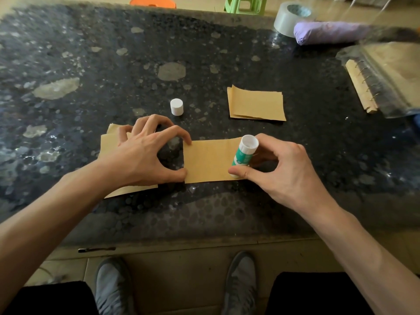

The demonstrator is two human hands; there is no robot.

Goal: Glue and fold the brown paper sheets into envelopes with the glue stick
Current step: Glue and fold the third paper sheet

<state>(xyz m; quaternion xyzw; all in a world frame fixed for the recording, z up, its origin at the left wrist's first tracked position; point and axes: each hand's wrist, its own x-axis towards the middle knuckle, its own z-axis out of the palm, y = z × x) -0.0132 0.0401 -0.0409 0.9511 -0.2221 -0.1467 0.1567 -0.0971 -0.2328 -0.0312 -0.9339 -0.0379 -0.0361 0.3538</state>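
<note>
Gripping glue stick (244, 153), right hand (279, 164); left hand (145, 153) fingertips pinning brown sheet (209, 160).

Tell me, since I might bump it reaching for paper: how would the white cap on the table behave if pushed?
The white cap stands on a flat end, so a light push probably slides it. Small plastic, it is likely light and easily tipped. On its round side it could roll across the glossy table.

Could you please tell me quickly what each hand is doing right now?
Left hand: open, fingers pressing the left edge of the flat brown paper sheet.
Right hand: gripping the green-and-white plastic glue stick.
</note>
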